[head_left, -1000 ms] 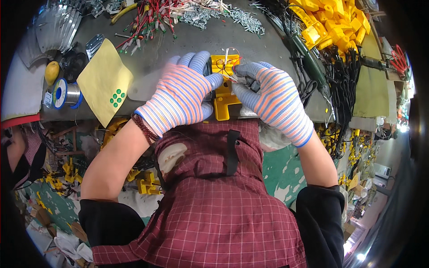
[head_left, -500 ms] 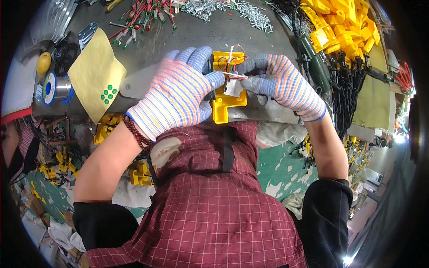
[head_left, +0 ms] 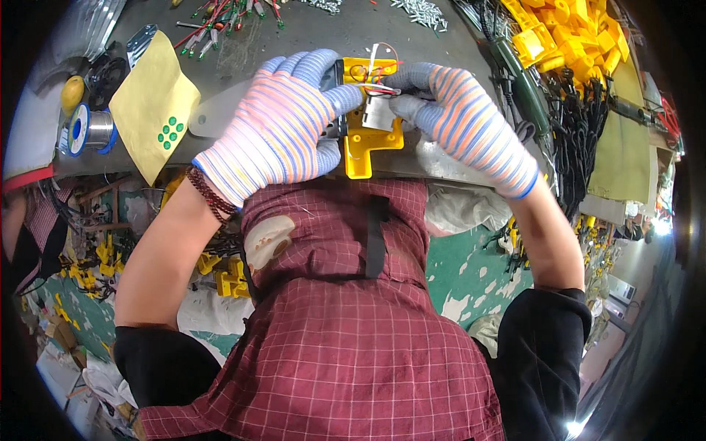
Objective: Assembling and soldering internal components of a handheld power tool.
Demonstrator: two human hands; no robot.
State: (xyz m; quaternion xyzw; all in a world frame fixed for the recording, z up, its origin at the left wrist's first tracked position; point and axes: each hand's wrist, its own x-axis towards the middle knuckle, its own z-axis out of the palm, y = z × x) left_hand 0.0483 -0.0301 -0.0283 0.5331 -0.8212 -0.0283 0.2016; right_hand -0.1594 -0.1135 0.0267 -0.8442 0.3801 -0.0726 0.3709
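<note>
A yellow plastic housing (head_left: pixel 359 153) lies at the table's near edge, its open side up. Inside it sits a flat silver-white part (head_left: pixel 379 115), with thin red, black and white wires (head_left: pixel 380 89) above it. My left hand (head_left: pixel 273 123), in a striped glove with grey-blue fingers, wraps the housing's left side, where a black piece shows. Its thumb reaches over to the wires. From the right, my right hand (head_left: pixel 462 110), gloved alike, pinches the wires between thumb and fingers; its fingertips partly hide them.
A yellow diamond-shaped sheet (head_left: pixel 151 110) with green dots and a solder spool (head_left: pixel 92 131) lie left. Screws (head_left: pixel 421 15) and red-wired parts (head_left: pixel 224 22) are at the back. Right are a green tool (head_left: pixel 521 87), black cables (head_left: pixel 577 143) and piled yellow plastic parts (head_left: pixel 573 37).
The whole table scene sits slightly higher in the picture, hands and housing with it. My left thumb and right fingertips stay at the wires.
</note>
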